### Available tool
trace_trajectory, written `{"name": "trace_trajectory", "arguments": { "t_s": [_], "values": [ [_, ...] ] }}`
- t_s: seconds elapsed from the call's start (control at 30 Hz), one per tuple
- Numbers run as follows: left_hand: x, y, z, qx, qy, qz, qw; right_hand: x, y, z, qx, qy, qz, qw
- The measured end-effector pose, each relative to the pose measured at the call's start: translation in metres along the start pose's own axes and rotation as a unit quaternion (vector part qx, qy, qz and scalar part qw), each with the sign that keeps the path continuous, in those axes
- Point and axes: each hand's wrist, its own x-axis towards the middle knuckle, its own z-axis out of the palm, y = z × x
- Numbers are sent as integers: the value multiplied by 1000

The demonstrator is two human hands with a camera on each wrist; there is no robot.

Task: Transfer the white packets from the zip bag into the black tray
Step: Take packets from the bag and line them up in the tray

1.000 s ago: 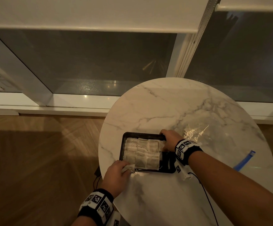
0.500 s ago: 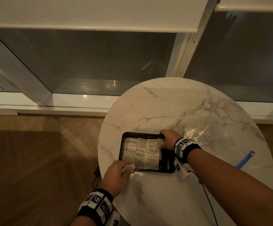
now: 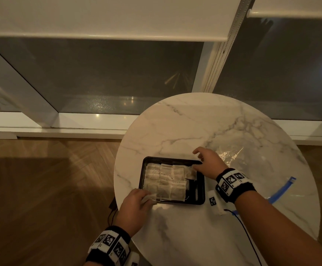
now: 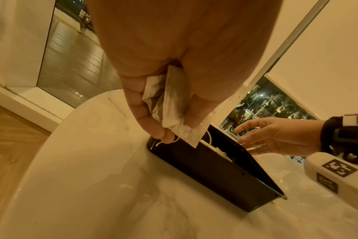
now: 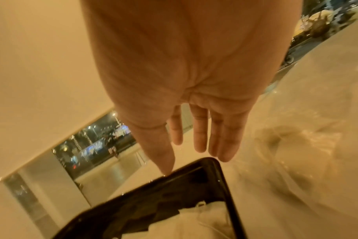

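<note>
The black tray (image 3: 201, 189) sits on the round marble table (image 3: 194, 121), filled with several white packets (image 3: 165, 181) laid flat. My left hand (image 3: 137, 202) hovers at the tray's near left corner, pinching a few white packets (image 4: 174, 106) with strings hanging over the tray (image 4: 215, 169). My right hand (image 3: 206, 162) is above the tray's far right corner, fingers straight and spread, holding nothing; the right wrist view shows its fingers (image 5: 200, 135) over the tray rim (image 5: 221, 174). The clear zip bag (image 3: 252, 169) with a blue zip strip (image 3: 283, 187) lies flat to the right.
The table stands beside a window wall (image 3: 98, 77) with a low white sill (image 3: 60, 127). Wood floor (image 3: 41, 189) lies to the left. A dark cable (image 3: 246, 235) runs from my right wrist across the table's near side.
My right hand has lifted off the packets at the tray's right end and opened, fingers spread, moving slightly toward the far corner. The left hand still holds its packets.
</note>
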Motion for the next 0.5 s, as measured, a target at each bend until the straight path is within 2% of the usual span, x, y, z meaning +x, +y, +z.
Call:
{"name": "trace_trajectory", "arguments": {
  "t_s": [0.13, 0.2, 0.27, 0.4, 0.5],
  "values": [
    [-3, 7, -8, -14, 21, 7, 1000, -31, -5, -1, 80, 116, -22, 990],
    [-3, 15, -11, -60, 9, -14, 998, -50, -14, 1, 130, 136, -36, 982],
    [-1, 28, -12, -171, -11, -67, 983, -69, -25, 6, 194, 90, -51, 975],
    [4, 55, -12, -361, -59, -123, 923, -95, -46, 23, 279, -70, -78, 955],
    [7, 65, -7, -433, -87, -125, 888, -104, -55, 33, 345, -80, -99, 930]
  ]
}}
